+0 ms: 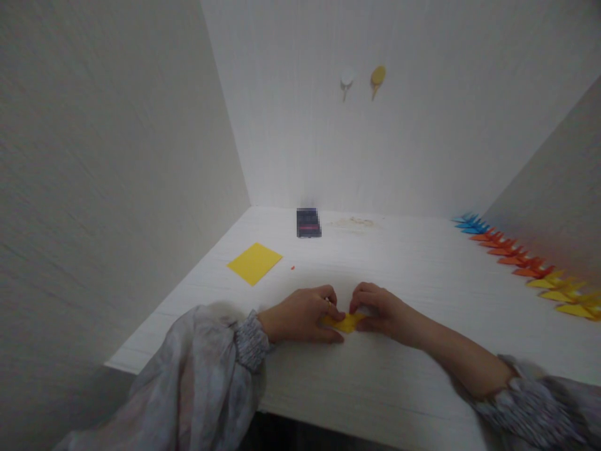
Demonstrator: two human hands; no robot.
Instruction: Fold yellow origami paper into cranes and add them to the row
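Note:
A small folded piece of yellow paper (348, 323) lies low over the white table near its front edge, between both hands. My left hand (307, 314) grips its left end, thumb and fingers closed about it, with a ring on one finger. From the other side my right hand (382, 315) pinches the right end of the same paper. Fingers cover both ends, so only the middle of the folds shows. Ahead and to the left a flat yellow paper sheet (255, 264) rests on the table.
Along the right edge stands a row of folded paper cranes: blue (473, 224), orange-red (514, 255) and yellow (570, 294). A dark, blurred-out box (308, 223) sits by the back wall. An orange scrap (292, 268) lies near the sheet. Two hooks (378, 76) are on the wall.

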